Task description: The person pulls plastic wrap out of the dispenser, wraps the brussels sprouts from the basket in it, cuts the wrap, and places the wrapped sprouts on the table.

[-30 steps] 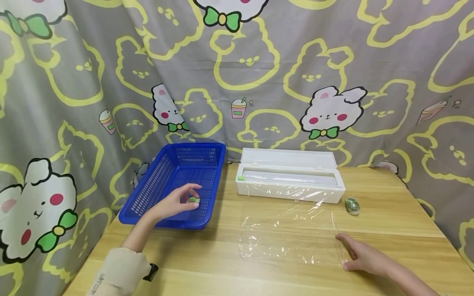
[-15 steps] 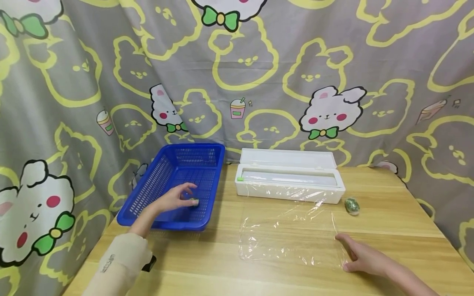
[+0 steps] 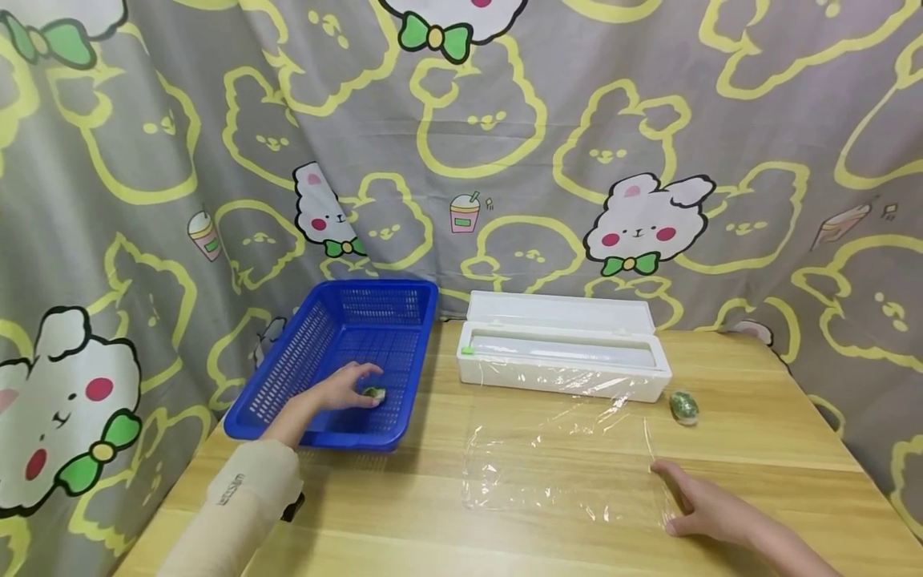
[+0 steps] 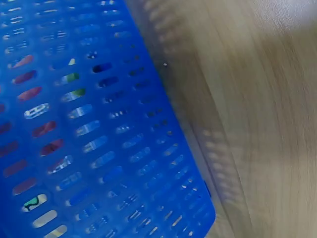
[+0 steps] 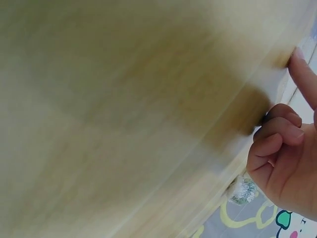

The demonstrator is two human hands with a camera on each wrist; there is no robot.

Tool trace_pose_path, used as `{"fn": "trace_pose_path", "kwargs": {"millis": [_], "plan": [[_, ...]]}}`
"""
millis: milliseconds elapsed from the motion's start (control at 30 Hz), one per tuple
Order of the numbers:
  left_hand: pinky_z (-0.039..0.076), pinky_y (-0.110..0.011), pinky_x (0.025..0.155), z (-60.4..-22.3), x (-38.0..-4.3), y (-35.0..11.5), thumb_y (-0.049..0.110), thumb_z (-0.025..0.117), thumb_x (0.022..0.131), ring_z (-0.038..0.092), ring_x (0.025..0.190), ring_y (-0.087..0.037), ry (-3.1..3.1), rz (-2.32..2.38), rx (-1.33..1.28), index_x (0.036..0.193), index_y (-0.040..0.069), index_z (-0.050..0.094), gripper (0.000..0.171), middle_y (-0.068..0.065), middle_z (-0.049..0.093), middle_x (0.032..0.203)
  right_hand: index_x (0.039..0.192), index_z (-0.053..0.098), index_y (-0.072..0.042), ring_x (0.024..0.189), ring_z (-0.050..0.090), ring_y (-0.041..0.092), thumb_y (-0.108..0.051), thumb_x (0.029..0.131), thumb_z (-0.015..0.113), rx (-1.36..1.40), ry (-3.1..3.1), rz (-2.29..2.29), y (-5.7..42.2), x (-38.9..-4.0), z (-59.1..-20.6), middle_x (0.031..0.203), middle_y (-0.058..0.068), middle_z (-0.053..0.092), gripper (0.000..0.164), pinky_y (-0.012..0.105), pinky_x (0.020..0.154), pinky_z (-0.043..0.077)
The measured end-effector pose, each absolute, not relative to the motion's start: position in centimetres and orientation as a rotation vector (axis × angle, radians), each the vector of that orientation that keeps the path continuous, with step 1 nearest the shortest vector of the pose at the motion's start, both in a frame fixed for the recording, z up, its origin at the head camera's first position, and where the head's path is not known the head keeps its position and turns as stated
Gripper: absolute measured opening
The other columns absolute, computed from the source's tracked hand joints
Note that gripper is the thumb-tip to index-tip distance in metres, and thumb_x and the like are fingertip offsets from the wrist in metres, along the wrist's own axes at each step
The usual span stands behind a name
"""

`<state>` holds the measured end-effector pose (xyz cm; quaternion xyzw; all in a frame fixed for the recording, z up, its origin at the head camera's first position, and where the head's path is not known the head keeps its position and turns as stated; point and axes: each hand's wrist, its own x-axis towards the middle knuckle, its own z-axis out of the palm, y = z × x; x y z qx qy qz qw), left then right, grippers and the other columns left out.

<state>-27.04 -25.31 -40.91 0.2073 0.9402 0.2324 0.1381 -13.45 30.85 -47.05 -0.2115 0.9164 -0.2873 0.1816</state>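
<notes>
Your left hand (image 3: pixel 339 390) reaches down into the blue basket (image 3: pixel 414 401); its thumb and forefinger stand apart, with the thumb against a small green item (image 3: pixel 376 393) near the basket's right side. You cannot tell whether its hidden fingers grip that item. Your right hand (image 3: pixel 703 505) is well apart from the left, at the right edge of a clear film (image 3: pixel 537 441). Its forefinger and thumb are spread wide, their tips touching that edge, while the right wrist view shows the other fingers curled in.

The film lies over the wooden table (image 3: pixel 404 529), running from the front of a long white box (image 3: pixel 562 378) toward you. The box's lid (image 3: pixel 562 311) is up, showing a pale roll (image 3: pixel 570 350) inside; a bright green tab (image 3: pixel 468 351) sits at its left end. Just beside the box's right end rests a green bundle (image 3: pixel 683 408) with a glossy surface.

The left wrist view shows the basket's slotted wall, with bits of green and pink through the slots. Behind everything hangs a grey curtain (image 3: pixel 490 104) printed with rabbits and yellow outlines.
</notes>
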Motion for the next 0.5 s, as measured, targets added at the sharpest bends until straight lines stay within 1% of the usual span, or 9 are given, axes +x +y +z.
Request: {"fn": "trace_pose_path", "kwargs": {"millis": [100, 133, 167, 233, 300, 333, 400, 500], "plan": [[0.038, -0.054, 0.089, -41.2, -27.3, -25.3, 0.021, 0.069, 0.081, 0.044, 0.111, -0.042, 2.729, 0.585, 0.561, 0.125, -0.001, 0.047, 0.054, -0.029, 0.044, 0.121, 0.13, 0.033, 0.009, 0.099, 0.052, 0.032, -0.038, 0.072, 0.071, -0.593, 2.595, -0.815, 30.8, -13.4, -47.1, 0.116, 0.035, 0.048, 0.083, 0.022, 0.078, 0.042], [0.038, -0.055, 0.09, -41.3, -27.4, -25.3, 0.021, 0.069, 0.08, 0.044, 0.112, -0.042, 2.729, 0.561, 0.552, 0.125, 0.0, 0.047, 0.054, -0.029, 0.044, 0.122, 0.13, 0.033, 0.008, 0.102, 0.051, 0.036, -0.038, 0.072, 0.071, -0.59, 2.598, -0.81, 30.8, -13.3, -47.1, 0.12, 0.038, 0.045, 0.083, 0.023, 0.08, 0.043], [0.036, -0.055, 0.092, -41.4, -27.4, -25.2, 0.021, 0.069, 0.081, 0.042, 0.115, -0.043, 2.725, 0.551, 0.528, 0.126, 0.001, 0.047, 0.054, -0.029, 0.043, 0.124, 0.13, 0.033, 0.009, 0.103, 0.05, 0.038, -0.038, 0.072, 0.071, -0.59, 2.599, -0.811, 30.8, -13.3, -47.1, 0.121, 0.039, 0.044, 0.083, 0.023, 0.08, 0.043], [0.036, -0.056, 0.092, -41.5, -27.6, -25.0, 0.021, 0.069, 0.081, 0.041, 0.117, -0.044, 2.729, 0.521, 0.532, 0.125, 0.001, 0.048, 0.053, -0.029, 0.043, 0.125, 0.13, 0.033, 0.008, 0.101, 0.052, 0.034, -0.039, 0.073, 0.071, -0.6, 2.606, -0.806, 30.8, -13.3, -47.2, 0.12, 0.038, 0.045, 0.083, 0.024, 0.08, 0.043], [0.035, -0.057, 0.092, -41.6, -27.7, -24.8, 0.02, 0.069, 0.081, 0.04, 0.117, -0.046, 2.731, 0.498, 0.552, 0.124, 0.001, 0.048, 0.052, -0.03, 0.044, 0.124, 0.131, 0.033, 0.008, 0.097, 0.052, 0.025, -0.039, 0.074, 0.07, -0.611, 2.608, -0.801, 30.8, -13.2, -47.3, 0.118, 0.036, 0.047, 0.083, 0.022, 0.08, 0.043], [0.035, -0.057, 0.092, -41.7, -27.8, -24.7, 0.02, 0.069, 0.081, 0.04, 0.117, -0.046, 2.732, 0.486, 0.559, 0.124, 0.001, 0.048, 0.051, -0.03, 0.045, 0.124, 0.131, 0.033, 0.008, 0.096, 0.052, 0.024, -0.04, 0.074, 0.07, -0.615, 2.613, -0.795, 30.8, -13.3, -47.3, 0.118, 0.035, 0.048, 0.083, 0.022, 0.08, 0.042], [0.035, -0.057, 0.092, -41.7, -27.9, -24.5, 0.02, 0.069, 0.08, 0.04, 0.118, -0.046, 2.727, 0.459, 0.554, 0.123, 0.001, 0.049, 0.051, -0.03, 0.046, 0.124, 0.131, 0.033, 0.007, 0.099, 0.053, 0.027, -0.04, 0.074, 0.069, -0.612, 2.615, -0.794, 30.8, -13.3, -47.3, 0.119, 0.036, 0.047, 0.083, 0.023, 0.081, 0.042], [0.034, -0.057, 0.094, -41.7, -27.9, -24.1, 0.021, 0.069, 0.08, 0.039, 0.119, -0.046, 2.714, 0.404, 0.501, 0.123, 0.003, 0.05, 0.051, -0.029, 0.047, 0.124, 0.131, 0.033, 0.007, 0.107, 0.049, 0.04, -0.04, 0.073, 0.07, -0.589, 2.604, -0.804, 30.8, -13.3, -47.3, 0.123, 0.038, 0.043, 0.083, 0.024, 0.083, 0.042]]}}
